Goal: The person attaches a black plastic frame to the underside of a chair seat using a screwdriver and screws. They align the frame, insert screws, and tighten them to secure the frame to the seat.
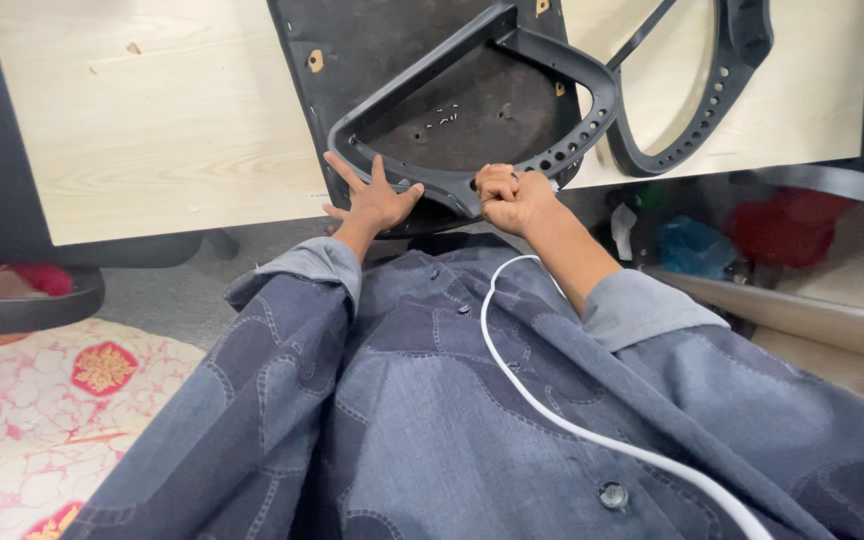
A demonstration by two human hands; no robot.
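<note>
The left hand (pixel 372 200) lies flat and spread, fingers open, pressing the near edge of a dark plastic armrest frame (pixel 482 120) that sits on a black chair seat base (pixel 422 60) atop the pale wooden desk (pixel 142 130). The right hand (pixel 507 195) is curled into a closed fist at the frame's near corner; what it grips, if anything, I cannot tell. Keeping the flat palm firm would probably stop the frame shifting. A second frame (pixel 712 90) lies just right. Small tan square stickers (pixel 315 61) dot the base; blue and red bags (pixel 742 235) sit below the desk
</note>
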